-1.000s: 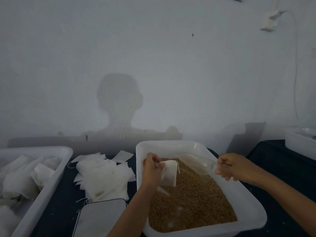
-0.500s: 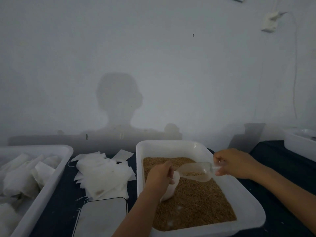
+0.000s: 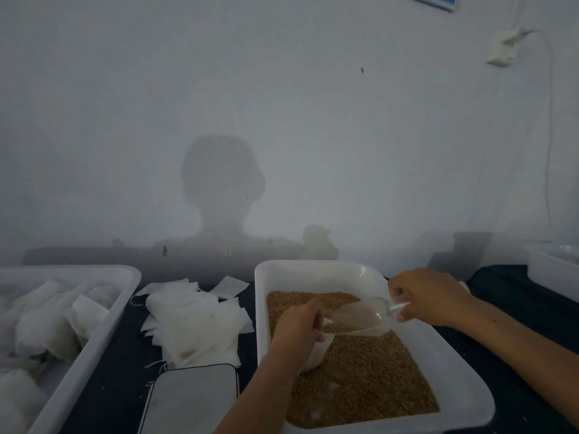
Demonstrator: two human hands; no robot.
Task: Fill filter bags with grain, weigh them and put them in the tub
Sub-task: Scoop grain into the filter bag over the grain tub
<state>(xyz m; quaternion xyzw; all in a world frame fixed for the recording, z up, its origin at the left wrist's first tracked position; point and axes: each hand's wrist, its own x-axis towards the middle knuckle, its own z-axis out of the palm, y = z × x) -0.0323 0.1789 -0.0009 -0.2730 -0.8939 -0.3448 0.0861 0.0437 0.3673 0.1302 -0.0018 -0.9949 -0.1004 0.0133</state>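
A white tray point(image 3: 463, 374) in front of me holds brown grain point(image 3: 369, 380). My left hand point(image 3: 297, 327) grips a white filter bag point(image 3: 316, 355) by its mouth, the bag hanging down onto the grain. My right hand point(image 3: 429, 296) holds the handle of a clear plastic scoop point(image 3: 360, 317). The scoop carries some grain and its lip is at the bag's mouth. A white tub point(image 3: 103, 321) at the left holds several filled bags point(image 3: 47, 327). A flat scale point(image 3: 191, 399) with a pale top lies at the near edge.
A loose pile of empty filter bags point(image 3: 191, 321) lies on the dark tabletop between tub and tray. Another white container point(image 3: 554, 270) stands at the far right. A grey wall rises just behind the table.
My left hand lowered the bag from mid-air onto the grain. My right hand brought the scoop down and left until its lip reached the bag's mouth.
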